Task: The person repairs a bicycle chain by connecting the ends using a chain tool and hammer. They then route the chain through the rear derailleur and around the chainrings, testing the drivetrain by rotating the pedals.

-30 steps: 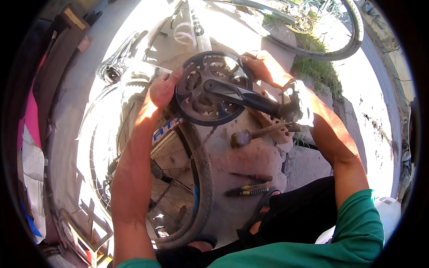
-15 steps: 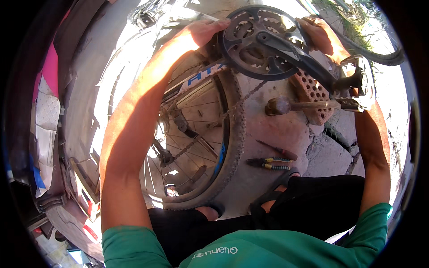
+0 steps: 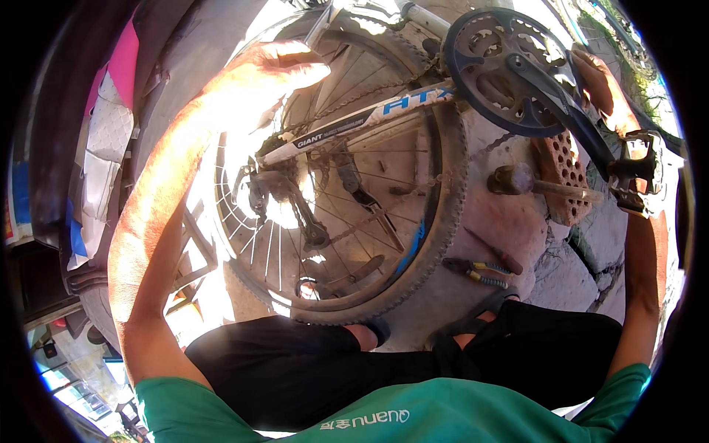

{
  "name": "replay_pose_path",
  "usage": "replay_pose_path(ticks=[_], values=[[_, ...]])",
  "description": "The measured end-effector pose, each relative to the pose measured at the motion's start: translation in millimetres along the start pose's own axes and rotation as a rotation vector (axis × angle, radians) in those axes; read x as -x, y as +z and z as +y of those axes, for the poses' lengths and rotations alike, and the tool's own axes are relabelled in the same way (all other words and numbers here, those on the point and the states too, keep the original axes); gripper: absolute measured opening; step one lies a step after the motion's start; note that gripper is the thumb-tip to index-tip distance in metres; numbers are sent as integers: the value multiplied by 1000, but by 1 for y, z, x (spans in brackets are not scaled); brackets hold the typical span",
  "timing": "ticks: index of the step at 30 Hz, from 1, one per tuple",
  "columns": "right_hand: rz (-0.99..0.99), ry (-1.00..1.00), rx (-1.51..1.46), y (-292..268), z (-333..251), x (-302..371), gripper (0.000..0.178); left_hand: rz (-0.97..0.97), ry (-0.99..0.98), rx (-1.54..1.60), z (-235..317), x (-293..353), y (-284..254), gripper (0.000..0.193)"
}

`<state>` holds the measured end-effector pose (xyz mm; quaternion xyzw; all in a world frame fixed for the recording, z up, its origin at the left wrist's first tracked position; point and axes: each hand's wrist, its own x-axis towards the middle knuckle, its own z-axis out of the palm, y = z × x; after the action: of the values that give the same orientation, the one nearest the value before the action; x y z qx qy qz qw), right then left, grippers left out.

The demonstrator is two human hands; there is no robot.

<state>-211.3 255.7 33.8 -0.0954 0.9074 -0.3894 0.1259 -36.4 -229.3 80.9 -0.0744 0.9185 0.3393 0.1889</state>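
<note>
The black crankset (image 3: 509, 70), with its toothed chainrings, stands at the upper right. Its crank arm (image 3: 569, 114) slants down to a pedal (image 3: 641, 173). Curled at the chainrings' right edge is my right hand (image 3: 600, 83), its fingers partly hidden behind them. My left hand (image 3: 269, 70) is off the crankset, above the rear wheel (image 3: 459, 184), its fingers stretched out in bright sun and holding nothing visible. Between the hands lies the white bicycle frame (image 3: 347, 133) with blue lettering. A dirty chain (image 3: 369, 96) runs along it; the rear derailleur (image 3: 306, 221) hangs beside the spokes.
A hammer (image 3: 517, 179) rests by a perforated brick (image 3: 565, 173) below the crankset. Nearer my feet lie pliers (image 3: 480, 272) and a screwdriver (image 3: 496, 252) on the paving. Folded cardboard (image 3: 103, 162) and a pink sheet (image 3: 122, 66) stand at the left.
My left hand has let go of the chainring's left edge and moved left. The view has shifted, so the bicycle sits farther right. My right hand stays at the chainrings.
</note>
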Motion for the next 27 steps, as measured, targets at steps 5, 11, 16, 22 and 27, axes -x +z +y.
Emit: replay_pose_path(ticks=[5,11,16,22,27], values=[[5,-177,154,37,27,-10,41,-68,73,57,-41,17,20,29],[110,-414,342,31,52,-16,37,49,105,110,-69,13,5,32],[196,-459,349,55,62,-15,35,21,-66,37,-67,17,9,37],[218,-457,349,39,62,-9,39,20,201,-31,-82,-43,63,35],[204,-434,220,68,32,2,29,55,236,-384,-50,-48,73,32]])
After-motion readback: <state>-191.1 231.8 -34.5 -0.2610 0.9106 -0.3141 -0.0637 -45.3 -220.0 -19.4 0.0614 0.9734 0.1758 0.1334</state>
